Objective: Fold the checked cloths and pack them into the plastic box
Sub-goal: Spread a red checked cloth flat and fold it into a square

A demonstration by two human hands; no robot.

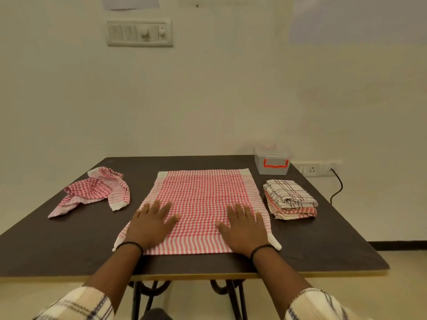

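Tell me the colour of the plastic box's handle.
Orange-red, on the clear plastic box at the table's far right corner; head view.

A spread cloth [203,204] lies flat at the centre of the table [69,245], with the left hand [151,224] on it at seven o'clock and the right hand [245,227] at five o'clock. At nine o'clock of it lies a crumpled cloth [97,190], well apart. At three o'clock sits a stack of folded cloths [290,199] just beside it, and behind that stack, at one o'clock, stands the plastic box [272,161] near the table's far edge.
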